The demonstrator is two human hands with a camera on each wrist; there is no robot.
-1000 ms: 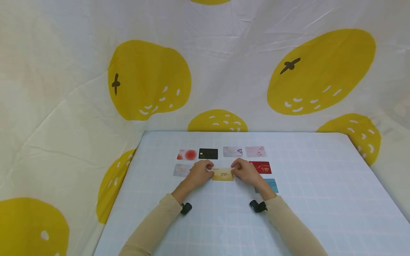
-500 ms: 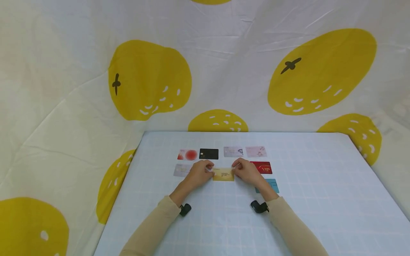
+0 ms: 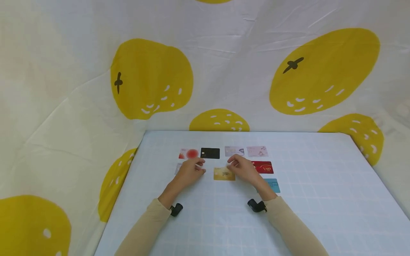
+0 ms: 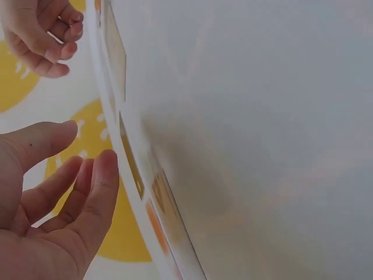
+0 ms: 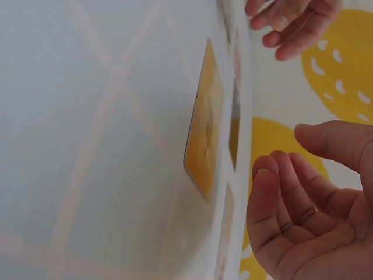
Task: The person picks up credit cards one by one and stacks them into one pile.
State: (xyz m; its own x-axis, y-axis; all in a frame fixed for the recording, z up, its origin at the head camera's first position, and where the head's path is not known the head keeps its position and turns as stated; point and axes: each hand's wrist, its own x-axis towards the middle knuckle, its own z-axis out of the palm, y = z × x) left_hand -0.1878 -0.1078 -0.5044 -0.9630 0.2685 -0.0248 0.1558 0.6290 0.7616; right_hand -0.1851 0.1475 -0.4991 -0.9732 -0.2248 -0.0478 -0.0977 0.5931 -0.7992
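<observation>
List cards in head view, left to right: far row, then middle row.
Far: red-circle card, black card, silver card, pale pink card. Middle: partly hidden pale card, gold card, red VIP card.

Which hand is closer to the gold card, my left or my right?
Right. Your right hand hovers just above the gold card, at its far right corner; your left hand is off to the card's left.

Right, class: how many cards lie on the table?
8: white-red card, black card, silver card, pink card along the back; pale card, partly behind the left hand; gold card, centre; red card, teal card, right. Others may be hidden.
</observation>
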